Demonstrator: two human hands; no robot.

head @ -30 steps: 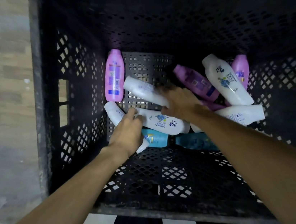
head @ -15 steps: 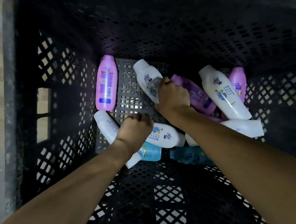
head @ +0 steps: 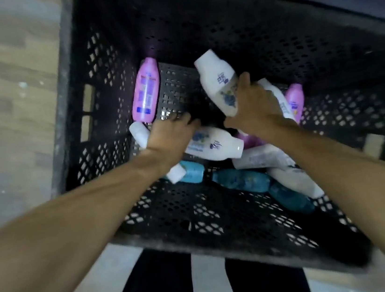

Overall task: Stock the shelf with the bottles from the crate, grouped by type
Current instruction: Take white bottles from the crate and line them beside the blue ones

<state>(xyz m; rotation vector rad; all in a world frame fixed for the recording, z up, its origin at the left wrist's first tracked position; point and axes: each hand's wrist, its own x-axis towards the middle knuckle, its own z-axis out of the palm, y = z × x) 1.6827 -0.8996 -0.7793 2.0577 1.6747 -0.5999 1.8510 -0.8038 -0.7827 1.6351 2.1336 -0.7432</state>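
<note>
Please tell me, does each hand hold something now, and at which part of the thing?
The right hand grips a white bottle at its lower body, cap end up. The left hand grips another white bottle at its base end.

Wood-plank floor [head: 5, 72] at left, dark trouser legs [head: 156, 290] at bottom

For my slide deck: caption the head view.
Right hand lifts a white bottle from the black crate while the left hand grips another white bottle.

Black lattice crate [head: 112, 65] holds white bottles [head: 217, 83], pink bottles [head: 145, 90] and teal bottles [head: 240, 181].
</note>
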